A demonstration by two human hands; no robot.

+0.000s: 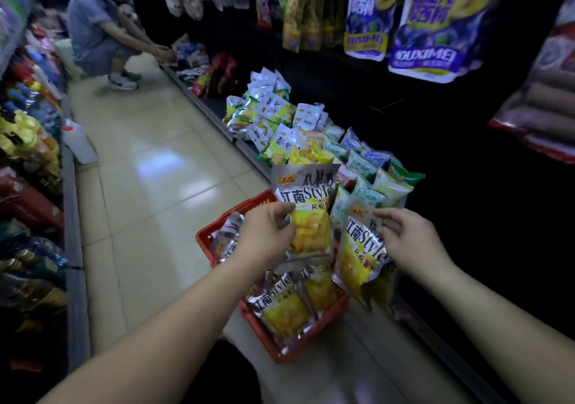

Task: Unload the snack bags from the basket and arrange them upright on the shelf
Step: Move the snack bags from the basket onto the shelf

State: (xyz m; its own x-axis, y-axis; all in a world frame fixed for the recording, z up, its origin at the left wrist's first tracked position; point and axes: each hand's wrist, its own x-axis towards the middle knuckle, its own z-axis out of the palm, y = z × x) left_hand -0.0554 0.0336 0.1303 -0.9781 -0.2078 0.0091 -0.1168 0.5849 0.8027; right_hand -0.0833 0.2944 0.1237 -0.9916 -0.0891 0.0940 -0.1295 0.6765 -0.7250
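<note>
**Unloading step, two bags lifted at once.** Left hand clamped on a silver foil snack bag with a yellow panel and black lettering, thumb and curled fingers pinching its 9 o'clock edge. Held upright above the red plastic basket. Right hand curled round the 3 o'clock edge of a second silver-and-yellow foil bag, tilted, top leaning toward 11 o'clock, at the basket's 3 o'clock side. More bags of the same kind lying flat and overlapping inside the basket, at 6 o'clock of the held pair. Low dark shelf running from 11 to 4 o'clock of the basket, partly filled with green-and-white packets at 12 o'clock of the hands.

**Judged good practice:**
- Carry each bag to a gap at 1 to 2 o'clock, beside the green-and-white packets.
- Seat the bottom seam first, print toward the aisle, then lean against a neighbour before letting go.
- Keep the pinch high and light: slick foil, probably prone to sliding; contents, likely crushable.
- Straighten the tilted right-hand bag before setting down.

**Likely risk:** toppling of loose neighbouring packets when pushed in.
</note>
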